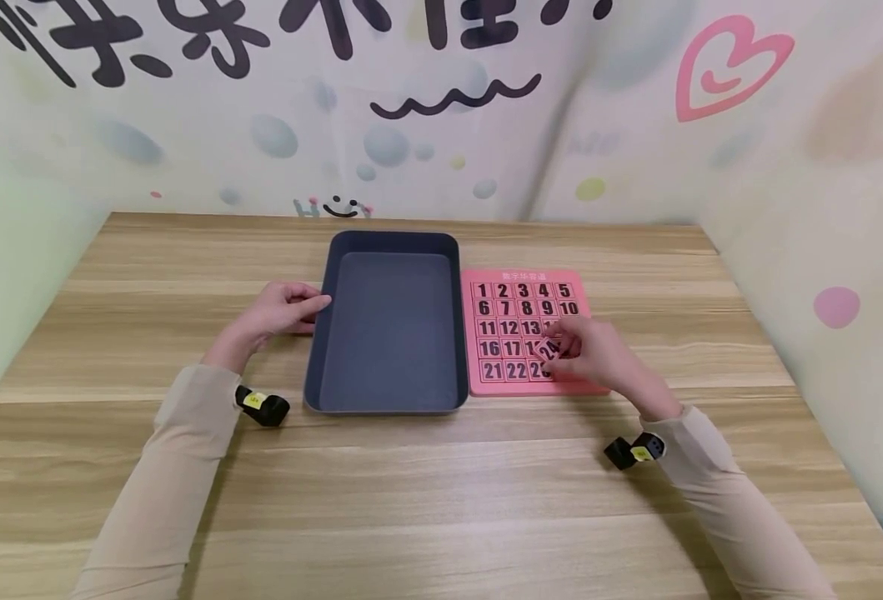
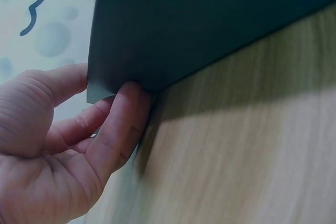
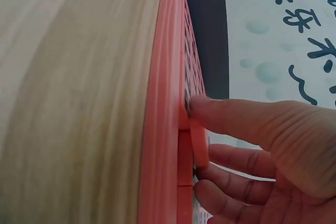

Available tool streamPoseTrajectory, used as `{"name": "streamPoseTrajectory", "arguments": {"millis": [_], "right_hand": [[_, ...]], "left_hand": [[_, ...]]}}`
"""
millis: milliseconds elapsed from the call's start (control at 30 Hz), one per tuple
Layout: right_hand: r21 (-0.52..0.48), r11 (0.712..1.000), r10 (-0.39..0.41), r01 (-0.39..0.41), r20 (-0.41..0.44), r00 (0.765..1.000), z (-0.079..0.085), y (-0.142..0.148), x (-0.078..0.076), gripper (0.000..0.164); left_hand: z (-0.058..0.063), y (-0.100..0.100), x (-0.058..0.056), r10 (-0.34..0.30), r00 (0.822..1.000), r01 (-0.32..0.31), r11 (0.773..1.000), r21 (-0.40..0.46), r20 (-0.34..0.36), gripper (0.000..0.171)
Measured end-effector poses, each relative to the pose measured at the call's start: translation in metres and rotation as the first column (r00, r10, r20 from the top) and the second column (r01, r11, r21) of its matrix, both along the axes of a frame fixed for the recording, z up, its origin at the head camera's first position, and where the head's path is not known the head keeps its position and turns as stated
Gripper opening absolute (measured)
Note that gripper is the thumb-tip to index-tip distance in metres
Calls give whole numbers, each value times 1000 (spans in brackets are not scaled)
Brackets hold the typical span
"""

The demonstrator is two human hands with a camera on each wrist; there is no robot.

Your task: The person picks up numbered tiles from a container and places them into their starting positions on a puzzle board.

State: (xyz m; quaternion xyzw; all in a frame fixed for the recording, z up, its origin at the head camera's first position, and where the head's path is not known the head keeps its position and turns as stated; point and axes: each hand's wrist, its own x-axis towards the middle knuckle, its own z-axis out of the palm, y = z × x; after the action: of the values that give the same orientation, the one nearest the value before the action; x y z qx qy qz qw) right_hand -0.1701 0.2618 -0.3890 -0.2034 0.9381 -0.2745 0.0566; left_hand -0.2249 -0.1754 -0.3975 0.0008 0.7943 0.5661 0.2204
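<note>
On the left, my left hand (image 1: 279,309) pinches the side wall of a dark grey rectangular tray (image 1: 392,333), thumb at the rim and fingers against the outside, as the left wrist view also shows. My right hand (image 1: 599,354) holds a small pink number tile (image 1: 549,349) marked 24 between thumb and fingers. The tile is tilted and turned above a pink number puzzle board (image 1: 512,388), which lies flat just right of the tray. Rows of numbered tiles fill much of the board; its lower right part is hidden by my right hand.
Everything stands on a wood-grain table (image 1: 411,508). A patterned wall covering (image 1: 441,142) with dark lettering rises behind the back edge, and side walls close in left and right. Each wrist carries a small black camera, the left camera (image 1: 263,407) and the right camera (image 1: 636,450).
</note>
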Motion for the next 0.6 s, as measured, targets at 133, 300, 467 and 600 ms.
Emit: {"name": "streamPoseTrajectory", "arguments": {"millis": [133,300,467,600], "right_hand": [[8,999,36,-36,11,999,2,3,0,44],[0,999,52,-52,34,998,3,5,-1,36],[0,999,54,-54,14,998,1,7,-1,29],[17,999,43,-43,-1,999,3,12,3,27]], "left_hand": [[0,0,0,-1,1000,2,1000,2,-2,44],[0,-1,1,-3,1000,3,1000,1,-6,44],[0,-1,1,-8,1000,8,1000,-4,-11,43],[0,-1,1,-11,1000,11,1000,-1,-8,43]]}}
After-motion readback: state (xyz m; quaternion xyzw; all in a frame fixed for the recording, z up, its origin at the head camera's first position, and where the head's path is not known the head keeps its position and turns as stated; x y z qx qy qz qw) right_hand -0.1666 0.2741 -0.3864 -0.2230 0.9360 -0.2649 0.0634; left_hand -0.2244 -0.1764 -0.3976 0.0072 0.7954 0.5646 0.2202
